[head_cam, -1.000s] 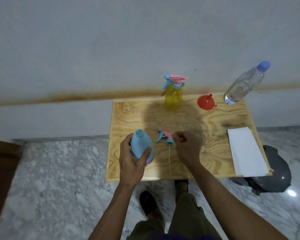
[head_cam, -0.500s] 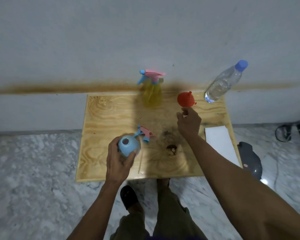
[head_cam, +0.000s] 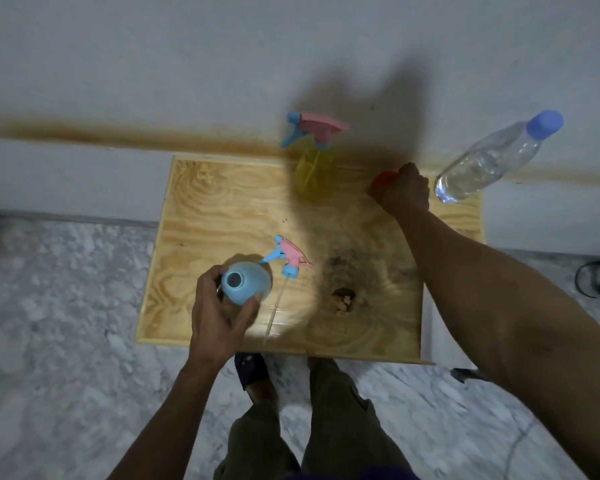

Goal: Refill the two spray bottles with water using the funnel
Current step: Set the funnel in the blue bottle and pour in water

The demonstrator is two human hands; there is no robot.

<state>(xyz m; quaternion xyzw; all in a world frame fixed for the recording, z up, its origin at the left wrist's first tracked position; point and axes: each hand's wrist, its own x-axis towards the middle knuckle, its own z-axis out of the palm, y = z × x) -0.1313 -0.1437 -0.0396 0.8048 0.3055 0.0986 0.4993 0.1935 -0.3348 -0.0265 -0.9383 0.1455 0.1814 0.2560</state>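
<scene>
My left hand (head_cam: pixel 219 317) grips the light blue spray bottle (head_cam: pixel 245 283), which stands upright near the front left of the wooden table (head_cam: pixel 205 216) with its neck uncapped. Its pink and blue spray head (head_cam: pixel 286 258) lies on the wood just right of it, dip tube pointing toward me. My right hand (head_cam: pixel 404 192) covers the red funnel (head_cam: pixel 381 178) at the back of the table; only a red sliver shows, fingers closed over it. A yellow spray bottle (head_cam: pixel 314 174) with its sprayer on stands at the back centre. A clear water bottle (head_cam: pixel 489 161) with a blue cap stands at the back right.
The table abuts a grey wall. A dark knot hole (head_cam: pixel 343 299) marks the wood near the front. Marble floor surrounds the table, with my feet and a sandal (head_cam: pixel 253 370) below its front edge. A dark cable (head_cam: pixel 596 277) lies on the floor at right.
My right hand left the spray head and reached back to the red funnel, now closing over it. My left hand kept hold of the blue bottle. The camera tilted further over the table.
</scene>
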